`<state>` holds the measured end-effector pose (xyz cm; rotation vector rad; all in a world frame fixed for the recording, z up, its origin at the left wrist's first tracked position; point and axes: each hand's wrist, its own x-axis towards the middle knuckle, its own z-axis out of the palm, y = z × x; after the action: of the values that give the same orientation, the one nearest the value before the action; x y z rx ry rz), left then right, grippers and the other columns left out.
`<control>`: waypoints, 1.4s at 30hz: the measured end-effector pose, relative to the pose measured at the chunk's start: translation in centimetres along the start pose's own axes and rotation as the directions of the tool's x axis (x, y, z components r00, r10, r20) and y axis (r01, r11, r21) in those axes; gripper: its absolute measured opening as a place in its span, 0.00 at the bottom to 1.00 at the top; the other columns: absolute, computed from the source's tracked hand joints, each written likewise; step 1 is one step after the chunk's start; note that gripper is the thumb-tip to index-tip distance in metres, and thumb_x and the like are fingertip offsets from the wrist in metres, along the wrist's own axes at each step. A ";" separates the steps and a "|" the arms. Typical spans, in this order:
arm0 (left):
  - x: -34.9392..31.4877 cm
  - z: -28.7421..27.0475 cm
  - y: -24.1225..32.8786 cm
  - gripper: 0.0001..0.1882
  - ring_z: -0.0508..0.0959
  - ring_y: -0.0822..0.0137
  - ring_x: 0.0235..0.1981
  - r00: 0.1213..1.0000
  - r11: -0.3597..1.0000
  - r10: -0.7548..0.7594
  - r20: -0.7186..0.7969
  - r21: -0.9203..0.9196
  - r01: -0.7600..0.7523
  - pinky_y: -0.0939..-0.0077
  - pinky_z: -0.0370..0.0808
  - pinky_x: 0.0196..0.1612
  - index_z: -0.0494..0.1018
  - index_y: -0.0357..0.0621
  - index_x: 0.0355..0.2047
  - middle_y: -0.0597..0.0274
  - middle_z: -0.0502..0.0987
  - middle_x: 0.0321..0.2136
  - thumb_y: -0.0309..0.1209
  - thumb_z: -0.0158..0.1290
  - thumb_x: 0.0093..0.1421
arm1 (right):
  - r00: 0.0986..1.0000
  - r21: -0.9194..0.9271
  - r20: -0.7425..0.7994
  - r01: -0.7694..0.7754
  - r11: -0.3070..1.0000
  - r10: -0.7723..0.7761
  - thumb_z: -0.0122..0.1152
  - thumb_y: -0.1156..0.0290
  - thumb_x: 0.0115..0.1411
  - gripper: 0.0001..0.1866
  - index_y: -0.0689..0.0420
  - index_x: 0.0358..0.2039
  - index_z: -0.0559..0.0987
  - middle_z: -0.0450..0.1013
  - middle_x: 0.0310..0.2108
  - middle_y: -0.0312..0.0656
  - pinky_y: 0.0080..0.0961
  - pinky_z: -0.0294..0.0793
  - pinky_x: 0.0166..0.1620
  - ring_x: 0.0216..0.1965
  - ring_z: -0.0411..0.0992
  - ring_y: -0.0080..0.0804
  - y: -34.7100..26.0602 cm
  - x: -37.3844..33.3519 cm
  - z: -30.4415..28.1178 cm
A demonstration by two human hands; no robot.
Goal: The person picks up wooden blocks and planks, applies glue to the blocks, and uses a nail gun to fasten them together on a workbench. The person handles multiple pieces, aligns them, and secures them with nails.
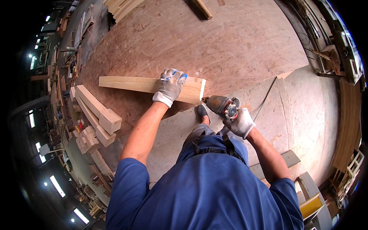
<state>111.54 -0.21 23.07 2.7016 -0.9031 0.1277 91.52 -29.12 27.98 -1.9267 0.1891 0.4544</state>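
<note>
A pale wooden beam (128, 83) lies across the near part of a broad brown board-topped table (184, 42). My left hand (171, 85), in a white glove with blue marks, grips the beam near its right end, fingers curled over its far edge. In my gloved right hand (240, 122) is a dark power drill (218, 104) with a red-ringed rear part. Its tip points left at the lower corner of the beam's end face; whether they touch, I cannot tell. My palm hides part of the drill's handle.
More cut beams (101, 111) are stacked at the left. A wooden rod (201, 8) lies at the table's far side, near further planks (120, 7). A dark cord (265, 99) crosses the concrete floor (297, 111). Behind my right arm stands a grey frame with a yellow part (311, 207).
</note>
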 end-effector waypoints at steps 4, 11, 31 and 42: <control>0.0 0.2 0.0 0.09 0.79 0.48 0.49 1.000 1.000 0.008 -0.019 -0.005 -0.008 0.50 0.77 0.55 0.83 0.46 0.40 0.56 0.82 0.41 0.37 0.62 0.66 | 1.000 -0.029 -0.011 0.009 1.000 -0.009 0.73 0.70 0.55 0.15 0.64 0.42 0.85 0.85 0.33 0.49 0.34 0.84 0.41 0.35 0.85 0.35 -0.7 -0.4 -0.6; -0.4 0.4 -0.2 0.08 0.78 0.48 0.48 0.999 1.000 -0.017 -0.030 -0.008 0.017 0.50 0.77 0.54 0.83 0.48 0.39 0.56 0.81 0.40 0.37 0.63 0.65 | 0.999 0.168 -0.033 0.010 0.986 -0.004 0.71 0.73 0.58 0.20 0.63 0.51 0.85 0.86 0.44 0.47 0.32 0.84 0.51 0.46 0.85 0.34 -0.7 -2.1 -2.3; -1.4 0.4 -0.4 0.17 0.78 0.52 0.53 0.993 0.990 -0.115 -0.020 -0.089 0.113 0.53 0.71 0.59 0.84 0.52 0.42 0.54 0.83 0.46 0.49 0.55 0.69 | 0.999 -0.145 0.003 -0.042 0.989 0.043 0.67 0.79 0.61 0.05 0.63 0.37 0.80 0.77 0.22 0.36 0.26 0.77 0.25 0.22 0.76 0.21 -22.1 6.8 -3.9; -0.7 -2.5 2.5 0.11 0.79 0.54 0.52 0.984 0.983 -0.137 0.109 -0.104 0.149 0.54 0.68 0.63 0.83 0.51 0.42 0.57 0.83 0.44 0.36 0.53 0.66 | 0.932 -0.539 0.350 0.115 0.835 0.097 0.67 0.68 0.66 0.10 0.64 0.37 0.83 0.80 0.24 0.39 0.27 0.81 0.30 0.25 0.80 0.23 -30.5 18.7 0.9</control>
<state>109.50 -0.96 25.92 2.6764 -0.7166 -0.0892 118.71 -14.78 46.31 -2.3561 -0.2256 0.9324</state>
